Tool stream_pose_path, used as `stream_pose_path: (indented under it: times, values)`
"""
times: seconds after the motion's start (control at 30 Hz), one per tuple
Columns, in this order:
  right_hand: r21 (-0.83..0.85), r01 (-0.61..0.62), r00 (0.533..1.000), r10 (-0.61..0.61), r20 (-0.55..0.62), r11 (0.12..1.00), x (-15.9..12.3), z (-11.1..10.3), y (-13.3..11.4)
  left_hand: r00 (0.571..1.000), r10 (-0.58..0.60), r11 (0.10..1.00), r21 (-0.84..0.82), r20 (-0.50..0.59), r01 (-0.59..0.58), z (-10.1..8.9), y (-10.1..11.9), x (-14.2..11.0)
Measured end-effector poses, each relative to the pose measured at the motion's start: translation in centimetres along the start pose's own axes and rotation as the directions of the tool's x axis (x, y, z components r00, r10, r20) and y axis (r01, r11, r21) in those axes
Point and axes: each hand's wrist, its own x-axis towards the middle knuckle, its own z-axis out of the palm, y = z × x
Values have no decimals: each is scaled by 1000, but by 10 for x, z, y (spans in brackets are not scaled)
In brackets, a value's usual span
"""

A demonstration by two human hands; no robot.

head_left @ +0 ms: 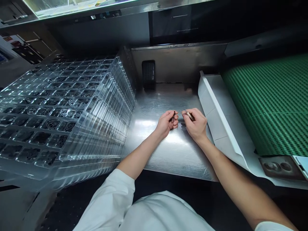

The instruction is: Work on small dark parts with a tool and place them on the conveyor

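My camera sits on the person's head, facing forward and down, close above the left hand [166, 123], right hand [194, 124] and steel table [175, 160].

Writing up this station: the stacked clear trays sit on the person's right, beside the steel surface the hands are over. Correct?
No: the stacked clear trays sit on the person's left, as the head view shows, beside the steel surface that the left hand and right hand are over.

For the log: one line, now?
left hand: small dark item | right hand: slim pale item | clear plastic blister trays | brushed steel counter
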Motion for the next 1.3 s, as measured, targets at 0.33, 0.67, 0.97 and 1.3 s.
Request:
stream_pose_path:
  times: [0.33,0.67,0.97,1.3]
  values:
    - [146,101,973,-128,191,984,-9,11,-7,988,23,978,-203,-156,-55,2,-2,2]
    - [125,80,960,-110,256,989,-12,14,6,992,-10,977,-213,-123,-16,-1,-1,4]
    - [95,17,999,-20,39,995,-3,3,-1,996,46,994,-98,-76,-53,-3,-2,6]
    - [85,-7,998,2,63,996,-1,0,0,993,-26,990,138,119,9,-3,-3,-1]
